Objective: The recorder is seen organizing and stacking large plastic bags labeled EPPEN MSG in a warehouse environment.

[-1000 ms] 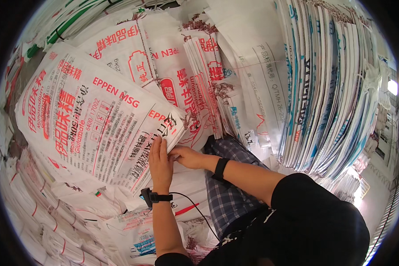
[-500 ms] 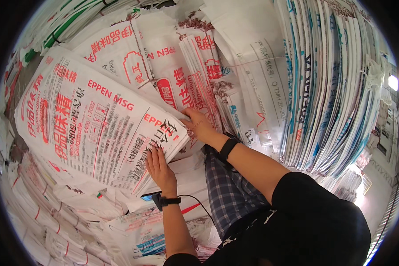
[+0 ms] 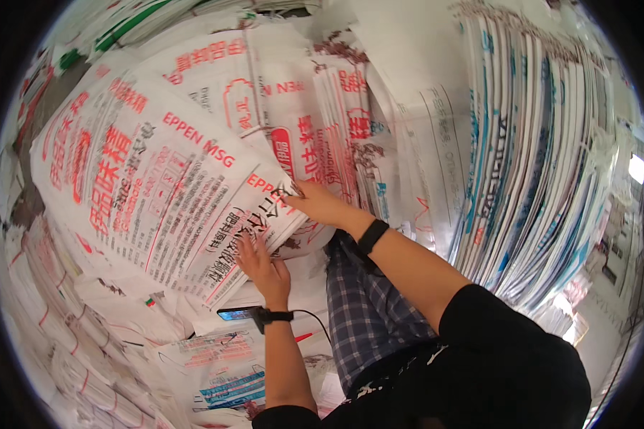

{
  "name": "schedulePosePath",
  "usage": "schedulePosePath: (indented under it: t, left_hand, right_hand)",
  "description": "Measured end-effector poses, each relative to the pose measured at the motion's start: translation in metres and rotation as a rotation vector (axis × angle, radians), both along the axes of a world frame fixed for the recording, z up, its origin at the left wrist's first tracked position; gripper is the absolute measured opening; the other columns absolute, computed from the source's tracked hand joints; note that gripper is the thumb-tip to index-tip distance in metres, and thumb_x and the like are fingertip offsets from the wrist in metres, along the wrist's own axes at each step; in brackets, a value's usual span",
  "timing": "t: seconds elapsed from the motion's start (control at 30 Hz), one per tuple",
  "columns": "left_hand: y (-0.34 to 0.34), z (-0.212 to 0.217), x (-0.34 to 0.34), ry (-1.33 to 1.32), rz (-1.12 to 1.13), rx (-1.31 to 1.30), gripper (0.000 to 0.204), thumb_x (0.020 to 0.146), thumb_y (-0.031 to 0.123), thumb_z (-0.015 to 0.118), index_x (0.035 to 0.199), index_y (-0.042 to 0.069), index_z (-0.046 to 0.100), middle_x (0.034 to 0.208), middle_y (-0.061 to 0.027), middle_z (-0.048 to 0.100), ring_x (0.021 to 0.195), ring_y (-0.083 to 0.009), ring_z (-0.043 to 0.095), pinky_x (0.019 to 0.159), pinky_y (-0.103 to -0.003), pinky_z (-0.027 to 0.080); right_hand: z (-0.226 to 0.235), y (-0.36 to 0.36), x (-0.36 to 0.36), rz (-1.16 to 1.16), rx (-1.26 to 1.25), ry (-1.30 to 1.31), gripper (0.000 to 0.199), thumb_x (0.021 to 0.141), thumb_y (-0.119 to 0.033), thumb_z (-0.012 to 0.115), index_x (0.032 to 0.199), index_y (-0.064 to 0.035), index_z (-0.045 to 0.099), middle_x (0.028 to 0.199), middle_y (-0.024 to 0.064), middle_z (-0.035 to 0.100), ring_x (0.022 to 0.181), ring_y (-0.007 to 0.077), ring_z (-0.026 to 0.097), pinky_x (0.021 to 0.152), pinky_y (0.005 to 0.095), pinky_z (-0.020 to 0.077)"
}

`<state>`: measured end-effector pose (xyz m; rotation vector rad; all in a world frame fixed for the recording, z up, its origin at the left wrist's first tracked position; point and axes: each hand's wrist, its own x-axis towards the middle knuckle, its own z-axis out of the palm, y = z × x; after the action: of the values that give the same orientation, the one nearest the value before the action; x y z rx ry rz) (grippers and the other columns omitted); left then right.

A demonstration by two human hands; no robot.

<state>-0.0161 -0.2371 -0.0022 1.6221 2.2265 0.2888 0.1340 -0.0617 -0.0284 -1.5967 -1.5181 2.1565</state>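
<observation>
While the person's checked trouser leg (image 3: 368, 314) and black sleeve (image 3: 508, 357) fill the near edge of the view, both bare hands work on one big white woven sack printed in red (image 3: 157, 193) that lies tilted across a heap of other flattened sacks (image 3: 71, 343). The left hand (image 3: 265, 266) lies flat, fingers spread and uncurled, pressing the sack's near edge where the black lettering runs; it grips nothing that shows. A wrist device with a small screen (image 3: 245, 313) and a thin cable sits on that forearm. The right hand (image 3: 320, 203), with a black band (image 3: 372, 236) on its wrist, reaches a little further and rests on the sack's near right corner; its fingers look nearly straight, and whether the thumb pinches the edge underneath I cannot tell. Beyond the corner more red-printed sacks (image 3: 340, 136) fan upward, and on the far right stands a dense upright stack of white sacks with blue print (image 3: 544, 150).

As a judgement: the slick woven sack, held mostly by flat pressure, could slide off the loose heap or fold crookedly, and the leaning stacks beside it could shed sheets if tugged.
</observation>
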Motion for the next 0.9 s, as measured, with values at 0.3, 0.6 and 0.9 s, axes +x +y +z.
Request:
schedulePosePath:
  t: [0.3,0.6,0.9]
  left_hand:
    - [-0.055,0.048,-0.013,-1.786,1.707,0.983,0.061,0.096,0.05,0.054,0.141,0.009,0.044,0.141,-0.0109,0.049,0.128,-0.0292,0.046,0.109,-0.044,0.038]
    - [-0.094,-0.004,-0.051,-1.661,1.901,0.838,0.047,0.103,0.035,0.048,0.138,0.005,0.045,0.136,-0.014,0.052,0.122,-0.0294,0.052,0.105,-0.043,0.045]
    - [-0.072,0.031,-0.022,-1.335,2.004,0.485,0.057,0.097,0.034,0.06,0.142,0.004,0.04,0.14,-0.0174,0.041,0.123,-0.0317,0.046,0.105,-0.042,0.043]
  right_hand:
    - [0.083,-0.024,0.001,-0.068,-0.018,0.169,0.031,0.095,-0.021,0.06,0.113,0.0041,0.06,0.09,0.007,0.067,0.078,0.0131,0.061,0.07,0.0315,0.0491]
    - [0.126,-0.022,0.002,0.174,0.126,-0.092,0.037,0.094,-0.025,0.061,0.116,0.0039,0.056,0.094,0.0186,0.065,0.084,0.0239,0.061,0.077,0.0364,0.0476]
    - [0.087,-0.027,0.007,0.082,0.135,-0.108,0.032,0.095,-0.023,0.06,0.112,0.0039,0.056,0.093,0.017,0.063,0.084,0.0218,0.059,0.077,0.0356,0.0467]
